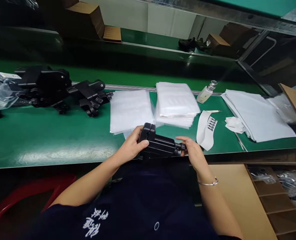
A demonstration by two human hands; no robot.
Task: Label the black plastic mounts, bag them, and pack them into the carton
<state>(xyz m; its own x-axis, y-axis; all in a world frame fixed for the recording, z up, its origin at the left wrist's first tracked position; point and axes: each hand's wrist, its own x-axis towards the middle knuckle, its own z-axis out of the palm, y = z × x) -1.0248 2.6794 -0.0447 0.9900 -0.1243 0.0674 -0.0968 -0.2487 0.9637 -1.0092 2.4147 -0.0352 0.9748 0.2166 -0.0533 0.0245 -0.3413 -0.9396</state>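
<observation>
Head view: black device (160,145) at bench (70,140) edge, long axis left to right, dipping slightly rightward. Left hand (131,146) clasps thick end; right hand (194,154), fingers bent, pinches knob (181,146) at narrow end.

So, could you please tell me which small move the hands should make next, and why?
Perhaps gently check the knob at the narrow end of the black device with the right hand: its fingers are right by that knob, while the left hand grips the thicker end and could steady it.
</observation>
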